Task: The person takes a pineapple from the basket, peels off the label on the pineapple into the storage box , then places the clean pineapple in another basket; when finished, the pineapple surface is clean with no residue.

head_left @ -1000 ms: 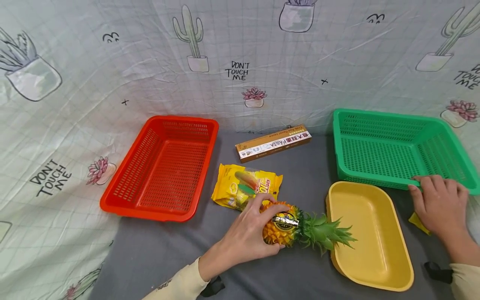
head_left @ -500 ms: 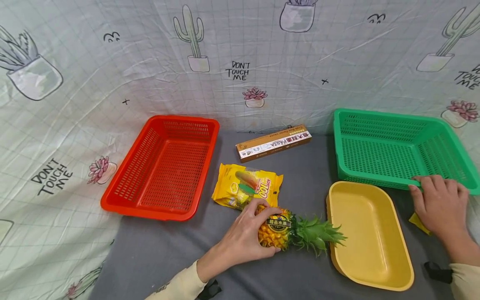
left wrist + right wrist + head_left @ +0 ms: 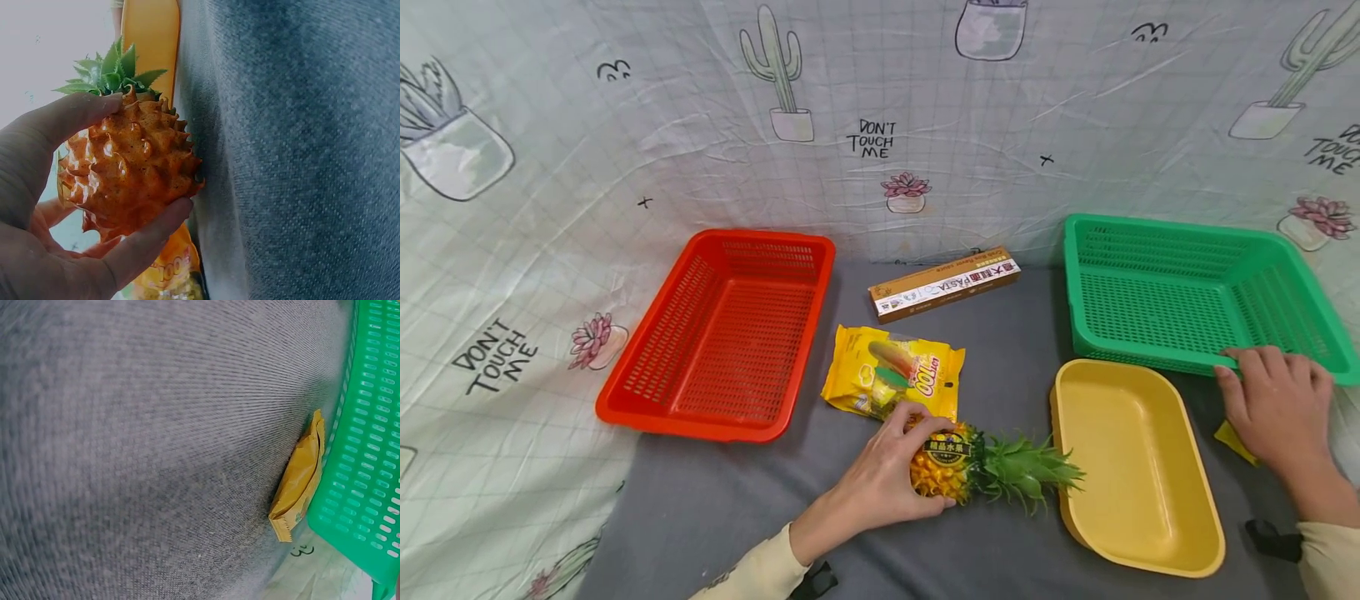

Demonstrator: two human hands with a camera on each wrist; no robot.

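Observation:
My left hand [image 3: 891, 471] grips the body of a small orange pineapple [image 3: 942, 475], which lies on its side with its green crown pointing right, over the edge of the yellow tray [image 3: 1138, 467]. In the left wrist view thumb and fingers curl round the spiky pineapple [image 3: 134, 162]. Just behind it lies a yellow candy bag [image 3: 891, 371]. My right hand [image 3: 1281, 408] holds the front rim of the green basket [image 3: 1150, 350], fingers bent over it; the fingertips are hidden. Below that hand a small yellow packet [image 3: 300, 481] lies against the basket's outer side.
A red basket [image 3: 793, 358] stands at the left with nothing in it. A brown and white pasta box [image 3: 945, 285] lies near the cactus-print sheet [image 3: 880, 92] at the back. Grey cloth [image 3: 715, 508] covers the table.
My left hand has drawn the pineapple slightly left and toward me, turning it so its black label faces up more. The right hand has kept its place on the green basket.

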